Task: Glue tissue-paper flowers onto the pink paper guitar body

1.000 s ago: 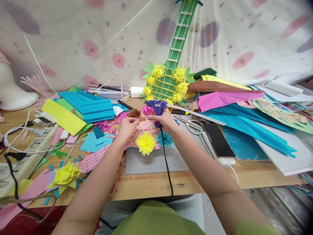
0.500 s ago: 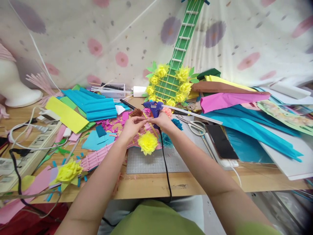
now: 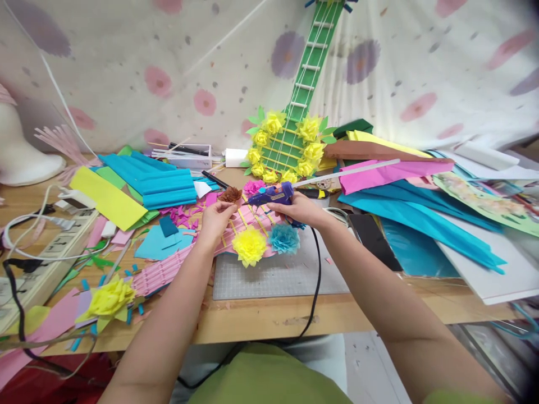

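My right hand is wrapped round a purple glue gun, whose nozzle points left. A long white glue stick sticks out of its back. My left hand is closed in a pinch beside the brown paper flower; what lies between its fingertips is too small to tell. Under both hands lies a pink paper guitar bearing a yellow flower, a blue flower and a magenta flower.
A green paper guitar leans at the back. A grey cutting mat lies in front. Coloured paper is on the left, and more sheets and a black phone on the right. The gun's black cord hangs over the table edge.
My right hand has moved right with the glue gun, which has turned to point left. My hands have drawn apart. The blue and magenta flowers show more fully.
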`<state>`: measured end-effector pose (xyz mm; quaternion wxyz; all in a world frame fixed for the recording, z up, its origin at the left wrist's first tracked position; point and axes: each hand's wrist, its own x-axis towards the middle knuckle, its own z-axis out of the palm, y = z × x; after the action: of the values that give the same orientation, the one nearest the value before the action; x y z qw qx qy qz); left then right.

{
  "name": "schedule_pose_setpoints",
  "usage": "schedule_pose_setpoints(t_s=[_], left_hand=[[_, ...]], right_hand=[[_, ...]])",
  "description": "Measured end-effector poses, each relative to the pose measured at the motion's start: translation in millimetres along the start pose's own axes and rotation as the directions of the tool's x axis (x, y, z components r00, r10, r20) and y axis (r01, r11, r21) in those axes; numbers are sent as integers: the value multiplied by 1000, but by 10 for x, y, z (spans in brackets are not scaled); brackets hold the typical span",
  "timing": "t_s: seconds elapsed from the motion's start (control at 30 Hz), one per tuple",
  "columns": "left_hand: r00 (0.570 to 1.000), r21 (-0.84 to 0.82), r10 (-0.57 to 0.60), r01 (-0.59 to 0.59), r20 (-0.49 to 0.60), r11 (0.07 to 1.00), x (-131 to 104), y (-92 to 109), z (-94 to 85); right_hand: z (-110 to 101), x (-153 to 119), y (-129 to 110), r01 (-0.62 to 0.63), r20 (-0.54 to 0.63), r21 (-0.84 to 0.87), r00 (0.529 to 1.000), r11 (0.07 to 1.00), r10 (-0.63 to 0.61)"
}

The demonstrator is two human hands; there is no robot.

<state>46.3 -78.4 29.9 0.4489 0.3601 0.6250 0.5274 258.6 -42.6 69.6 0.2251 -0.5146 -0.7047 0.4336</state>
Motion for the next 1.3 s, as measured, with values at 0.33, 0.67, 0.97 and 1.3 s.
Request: schedule_pose_setpoints(t_s=[0.33, 0.67, 0.97, 1.3], left_hand=[[1000, -9, 11, -11, -27, 1000, 28, -53, -21], [999, 18, 32, -31, -13, 999, 26, -57, -34], [1000, 11, 11, -11, -27, 1000, 14, -32, -23], [1000, 12, 6, -6, -30, 1000, 2, -24, -24]], right_hand=[[62, 1, -68, 25, 47, -112, 999, 993, -20], [63, 23, -81, 14, 54, -141, 999, 990, -6], [52, 41, -43, 22, 35, -131, 999, 991, -17], [43, 25, -101, 18, -4, -152, 1000, 988, -19]])
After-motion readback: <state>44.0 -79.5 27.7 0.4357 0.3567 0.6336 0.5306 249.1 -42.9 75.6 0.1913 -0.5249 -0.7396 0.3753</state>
